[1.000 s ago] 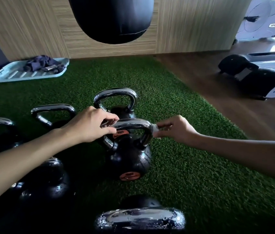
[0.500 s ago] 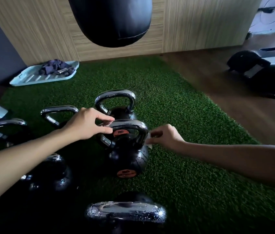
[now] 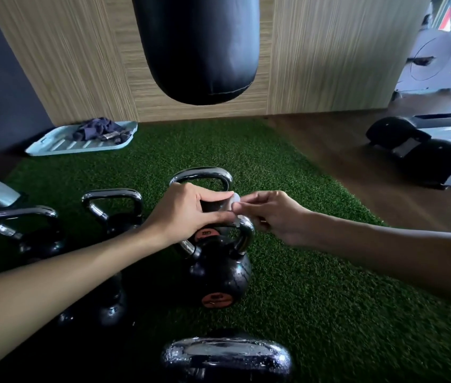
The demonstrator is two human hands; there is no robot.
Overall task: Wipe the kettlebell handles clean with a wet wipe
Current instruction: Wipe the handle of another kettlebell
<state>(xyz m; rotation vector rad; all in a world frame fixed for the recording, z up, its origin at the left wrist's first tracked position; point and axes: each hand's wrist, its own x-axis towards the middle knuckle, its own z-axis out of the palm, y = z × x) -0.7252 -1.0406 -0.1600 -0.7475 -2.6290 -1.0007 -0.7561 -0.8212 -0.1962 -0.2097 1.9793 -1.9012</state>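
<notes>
Your right hand point(image 3: 271, 217) pinches a small, blurred wet wipe point(image 3: 236, 201) just above the handle point(image 3: 246, 236) of the middle kettlebell point(image 3: 220, 272). Your left hand point(image 3: 188, 214) hides half that handle. Its fingertips meet the wet wipe, but you cannot tell whether they pinch it.

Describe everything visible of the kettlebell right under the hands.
The kettlebell stands upright on the green turf. It has a glossy black round body with an orange label low on its front and a shiny chrome loop handle. The left hand and right hand pinch a wet wipe over the handle's top, hiding it; contact is unclear.
</notes>
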